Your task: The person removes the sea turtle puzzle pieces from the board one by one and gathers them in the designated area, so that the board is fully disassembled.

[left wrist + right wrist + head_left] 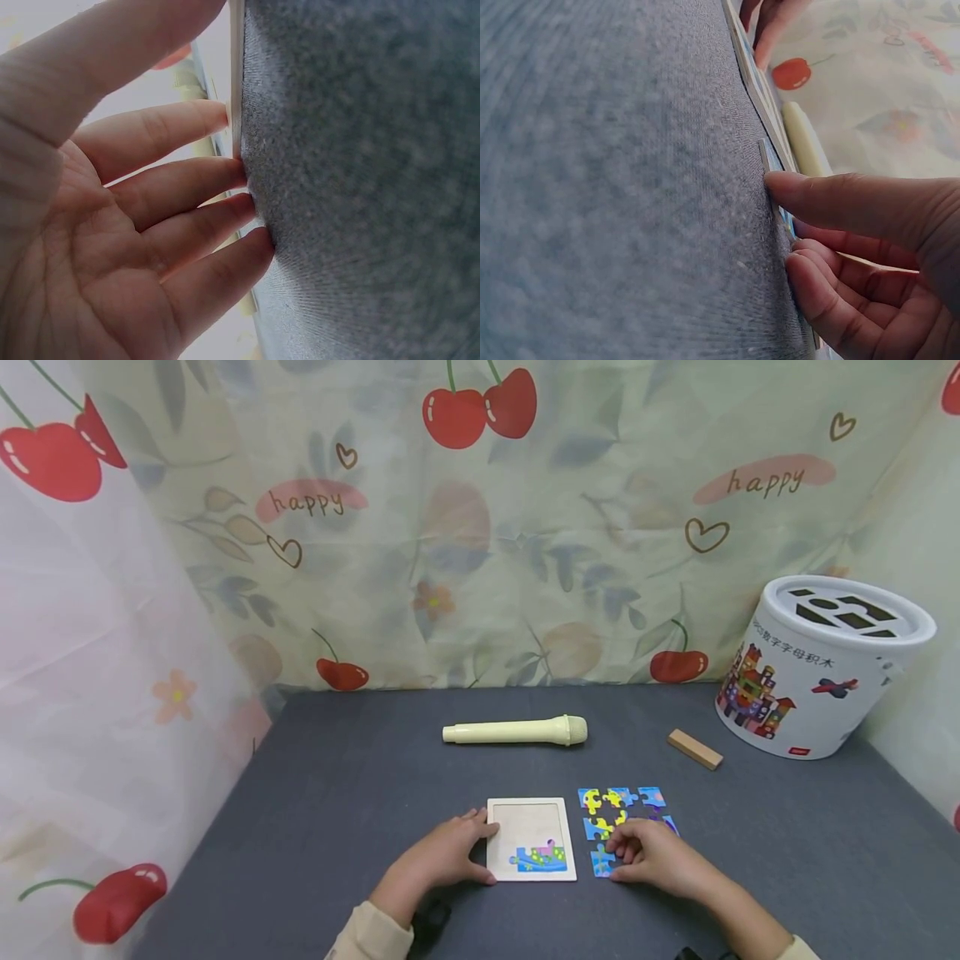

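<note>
A square wooden puzzle tray (523, 825) lies on the dark table, with a few joined blue, green and pink pieces (542, 860) in its lower right part. My left hand (450, 847) rests along the tray's left side; its extended fingers and thumb touch the edge, as the left wrist view (142, 217) shows too. To the right of the tray, several loose jigsaw pieces (591, 800) are laid out. My right hand (656, 857) pinches the nearest blue jigsaw piece (602, 863) at its edge, and covers part of the others. In the right wrist view that piece (767, 159) sits low against the table.
Behind the tray lies a pale yellow toy microphone (510, 732). A small wooden block (695, 749) is at the right, close to a large white bucket (787, 693) with a slotted lid. Patterned curtain cloth (480, 568) stands behind the table's far edge.
</note>
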Available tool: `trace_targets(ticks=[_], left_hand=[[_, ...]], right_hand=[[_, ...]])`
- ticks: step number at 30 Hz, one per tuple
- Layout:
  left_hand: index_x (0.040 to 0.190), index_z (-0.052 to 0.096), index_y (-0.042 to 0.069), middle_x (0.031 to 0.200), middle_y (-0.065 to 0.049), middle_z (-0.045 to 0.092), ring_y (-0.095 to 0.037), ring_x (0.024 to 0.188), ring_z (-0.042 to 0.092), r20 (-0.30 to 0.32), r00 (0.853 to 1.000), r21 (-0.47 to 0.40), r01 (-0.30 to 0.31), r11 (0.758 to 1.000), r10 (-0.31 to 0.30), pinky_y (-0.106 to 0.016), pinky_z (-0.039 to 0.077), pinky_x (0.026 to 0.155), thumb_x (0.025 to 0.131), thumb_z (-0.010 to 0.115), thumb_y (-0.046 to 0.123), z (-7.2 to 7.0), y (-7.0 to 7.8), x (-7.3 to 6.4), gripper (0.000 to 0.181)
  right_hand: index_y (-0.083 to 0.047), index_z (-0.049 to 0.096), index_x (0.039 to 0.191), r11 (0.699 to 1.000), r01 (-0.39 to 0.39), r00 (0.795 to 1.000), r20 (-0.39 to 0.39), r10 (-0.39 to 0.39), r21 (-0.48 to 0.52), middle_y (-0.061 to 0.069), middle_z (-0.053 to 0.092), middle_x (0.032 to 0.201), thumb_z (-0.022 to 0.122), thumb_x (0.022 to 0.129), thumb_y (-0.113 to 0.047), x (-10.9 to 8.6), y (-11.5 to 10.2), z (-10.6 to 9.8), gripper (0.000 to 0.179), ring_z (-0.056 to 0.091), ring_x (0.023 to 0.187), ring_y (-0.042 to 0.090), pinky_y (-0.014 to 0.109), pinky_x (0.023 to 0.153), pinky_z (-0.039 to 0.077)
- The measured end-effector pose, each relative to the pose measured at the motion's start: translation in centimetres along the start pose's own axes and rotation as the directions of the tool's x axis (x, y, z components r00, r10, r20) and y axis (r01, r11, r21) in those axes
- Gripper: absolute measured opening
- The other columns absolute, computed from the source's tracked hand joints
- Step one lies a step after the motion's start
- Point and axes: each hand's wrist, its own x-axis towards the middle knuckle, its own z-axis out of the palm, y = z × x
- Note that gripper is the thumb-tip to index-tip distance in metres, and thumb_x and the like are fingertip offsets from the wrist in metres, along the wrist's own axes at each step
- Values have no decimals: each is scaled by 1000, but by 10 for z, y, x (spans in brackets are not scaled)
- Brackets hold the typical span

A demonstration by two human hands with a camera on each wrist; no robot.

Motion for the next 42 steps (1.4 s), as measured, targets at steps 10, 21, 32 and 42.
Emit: trace_targets(ticks=[10,21,32,42], left_hand=[[134,52,14,147,-14,38,-33,136,35,-7,1000,14,-9,1000,9,-48,34,106,72,79,33,1,-1,0,70],[134,52,13,147,-13,39,-33,136,36,-19,1000,15,-19,1000,19,-48,34,106,72,79,32,2,-1,-1,70],[131,55,11,145,-16,41,-33,134,38,-37,998,17,-50,999,51,-47,36,105,71,80,31,2,-2,-1,68],[130,56,10,144,-17,41,-35,133,39,-54,996,17,-73,997,74,-47,37,104,71,80,31,1,-3,-3,67]], right_hand=[[-1,62,89,1000,22,1000,-4,-22,21,1,57,74,80,72,-19,2,-9,-4,30,50,62,2,20,55,45],[-2,64,91,997,73,995,59,-75,30,3,59,81,79,72,-16,28,-28,4,28,52,68,3,20,60,47],[-1,66,90,993,110,983,142,-115,48,4,61,76,77,73,-10,58,-49,23,23,52,64,6,20,56,46],[-5,68,87,991,136,968,215,-129,-19,1,62,78,80,70,-12,78,-61,34,22,52,63,6,20,56,45]])
